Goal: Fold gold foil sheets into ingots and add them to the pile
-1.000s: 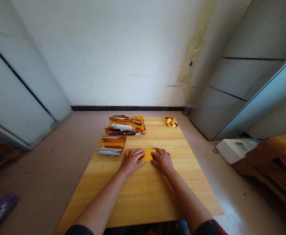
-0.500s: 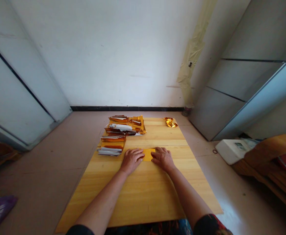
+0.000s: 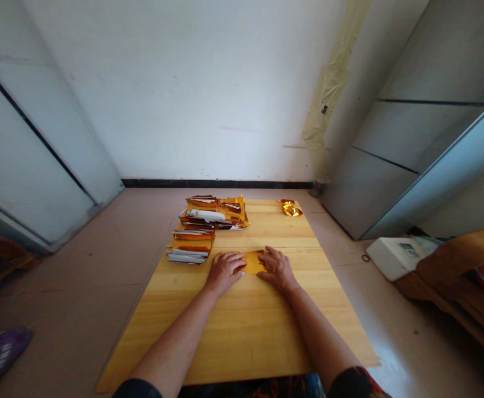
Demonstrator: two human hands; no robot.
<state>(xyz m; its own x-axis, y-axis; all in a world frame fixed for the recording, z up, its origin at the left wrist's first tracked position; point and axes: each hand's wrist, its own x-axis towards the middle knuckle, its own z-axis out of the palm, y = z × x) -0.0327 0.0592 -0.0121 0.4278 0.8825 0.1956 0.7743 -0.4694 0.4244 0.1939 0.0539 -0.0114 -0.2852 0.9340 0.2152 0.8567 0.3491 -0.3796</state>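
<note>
Gold paper sheet (image 3: 253,264) is sitting flat-ish on the wooden bench (image 3: 242,337), just below the middle of the frame, right between the two hands. Left hand (image 3: 225,272) is on its left end, fingers together and bent a bit, thumb pointing in toward the sheet. Right hand (image 3: 280,271) is at the right end, loosely half open, fingers a little apart and the thumb low near the bottom edge. Honestly can't tell if either one is actually pinching the paper or just resting on it, the fingers cover the ends. Sheet's far edge looks darker near the right fingers.

Up and left of the left hand there's a bundle of folded gold paper (image 3: 192,242) with white edges showing, and right behind it a messier gold pile (image 3: 220,213) near the back of the bench. Couple of shiny crumpled-looking gold pieces (image 3: 290,209) sit at the bench's far right corner. Off the bench: a white box (image 3: 393,257) at right, something purple (image 3: 1,356) lower left.
</note>
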